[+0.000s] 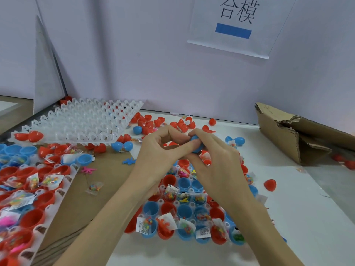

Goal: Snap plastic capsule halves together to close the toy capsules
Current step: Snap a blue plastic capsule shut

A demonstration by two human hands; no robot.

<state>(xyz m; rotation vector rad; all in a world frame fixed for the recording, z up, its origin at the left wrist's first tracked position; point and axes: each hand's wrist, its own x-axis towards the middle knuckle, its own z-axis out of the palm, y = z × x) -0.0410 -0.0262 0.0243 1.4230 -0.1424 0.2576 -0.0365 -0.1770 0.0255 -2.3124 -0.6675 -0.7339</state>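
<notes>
Bright, even, soft-shadowed light — wide-angle bending and blur toward the edges.

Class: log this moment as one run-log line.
step: closing capsule | hands: left hand and right hand both hold blue capsule | over: filled tray | halves joined: unclear

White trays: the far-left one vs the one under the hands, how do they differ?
The far-left tray has almost every pocket bare, with just a red capsule and a red half near its corner; the near tray under the hands is packed with open red and blue halves, many holding toy packets. The far-left tray sits tilted on loose pieces; the near tray looks to lie flat on the table. Both are white plastic grids.
</notes>
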